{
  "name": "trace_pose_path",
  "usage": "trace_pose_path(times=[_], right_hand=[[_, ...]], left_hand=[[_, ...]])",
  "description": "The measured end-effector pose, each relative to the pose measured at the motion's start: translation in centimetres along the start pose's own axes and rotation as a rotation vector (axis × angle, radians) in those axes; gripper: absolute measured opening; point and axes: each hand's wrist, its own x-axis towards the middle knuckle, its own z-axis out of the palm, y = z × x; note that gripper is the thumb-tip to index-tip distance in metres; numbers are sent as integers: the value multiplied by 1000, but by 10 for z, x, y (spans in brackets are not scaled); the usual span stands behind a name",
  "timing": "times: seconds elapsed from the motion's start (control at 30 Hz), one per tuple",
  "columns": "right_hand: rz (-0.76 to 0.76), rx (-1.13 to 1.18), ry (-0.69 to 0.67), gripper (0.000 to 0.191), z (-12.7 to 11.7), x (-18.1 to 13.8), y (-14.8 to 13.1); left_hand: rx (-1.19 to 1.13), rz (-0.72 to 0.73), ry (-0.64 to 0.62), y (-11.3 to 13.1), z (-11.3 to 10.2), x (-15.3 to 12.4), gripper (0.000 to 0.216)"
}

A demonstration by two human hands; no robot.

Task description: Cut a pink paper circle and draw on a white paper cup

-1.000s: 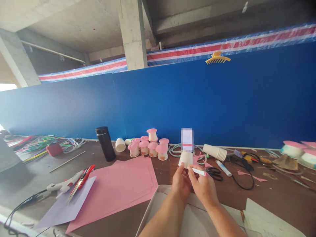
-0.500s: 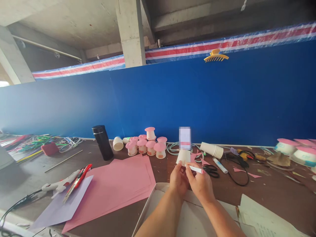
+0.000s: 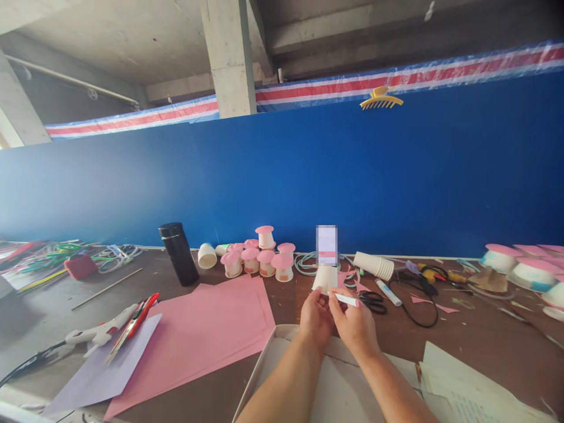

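My left hand [image 3: 316,320] is closed around the lower part of a white paper cup [image 3: 325,277], held upside down above the near edge of the table clutter. In my right hand [image 3: 356,330] is a slim white marker [image 3: 345,299] with a pink end, pinched between thumb and fingers. Its tip points left at the cup's side; whether it touches the cup I cannot tell. Black-handled scissors [image 3: 373,303] lie just right of the marker. Behind the cup a pixelated phone-like panel [image 3: 326,244] leans against the blue partition.
Upturned cups with pink paper tops [image 3: 284,267] stand back left, beside a black flask [image 3: 180,258]. Pink sheets [image 3: 207,329], a utility knife [image 3: 134,326] and a glue gun [image 3: 99,330] lie left. Stacked paper cups [image 3: 373,265] and a glue stick [image 3: 388,292] are right. An open box [image 3: 253,376] sits below my forearms.
The whole view has shifted slightly, so things appear a little further left. Both hands keep their hold on the cup and marker, with the marker still against or near the cup's side.
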Motion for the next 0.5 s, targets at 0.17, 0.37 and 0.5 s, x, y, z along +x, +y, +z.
trace_pose_path(times=[0.17, 0.37, 0.5], right_hand=[[-10, 5, 8, 34, 1, 0, 1], [-23, -19, 25, 35, 1, 0, 1], [-27, -25, 30, 36, 1, 0, 1]], left_hand=[[-7, -8, 3, 0, 0, -1, 6], [11, -24, -14, 1, 2, -3, 6], [11, -8, 7, 2, 4, -4, 9]])
